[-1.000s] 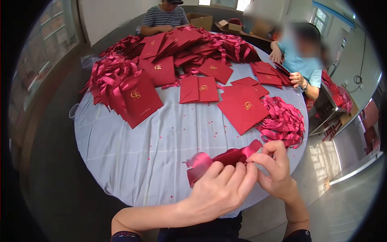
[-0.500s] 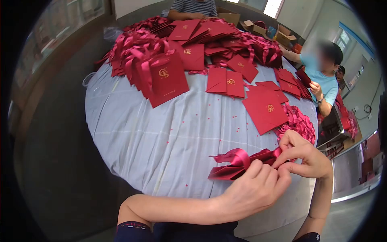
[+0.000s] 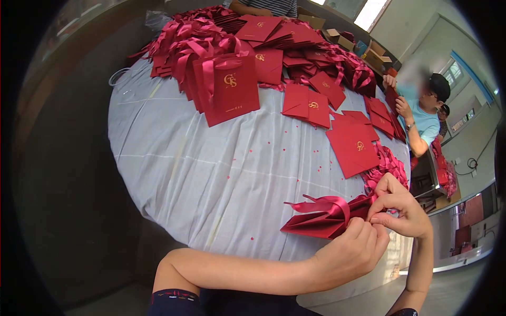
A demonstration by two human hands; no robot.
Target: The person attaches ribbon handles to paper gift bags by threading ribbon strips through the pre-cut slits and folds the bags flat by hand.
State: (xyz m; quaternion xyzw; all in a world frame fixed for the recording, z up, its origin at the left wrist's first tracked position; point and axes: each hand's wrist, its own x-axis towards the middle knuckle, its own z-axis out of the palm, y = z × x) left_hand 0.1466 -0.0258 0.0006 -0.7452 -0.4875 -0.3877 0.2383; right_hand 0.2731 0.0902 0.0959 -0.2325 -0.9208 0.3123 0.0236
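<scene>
A red paper gift bag lies on its side near the table's front right edge, its mouth partly spread. A shiny dark pink ribbon loops out of it, with loose ends to the left. My left hand is closed on the bag's near edge. Fingers pinched together, my right hand meets the left at the bag's right end and grips the ribbon there. The fingertips hide just where the ribbon meets the paper. Behind my right hand lies a heap of cut ribbons.
The round table has a pale cloth dotted with tiny red paper bits. Flat red bags lie beyond my hands. Bags with ribbon handles stand at the back left. A person in light blue handles a bag at the right.
My view has shifted a little, and both hands stay together at the bag. The co-worker at the right has brought both hands to a red bag.
</scene>
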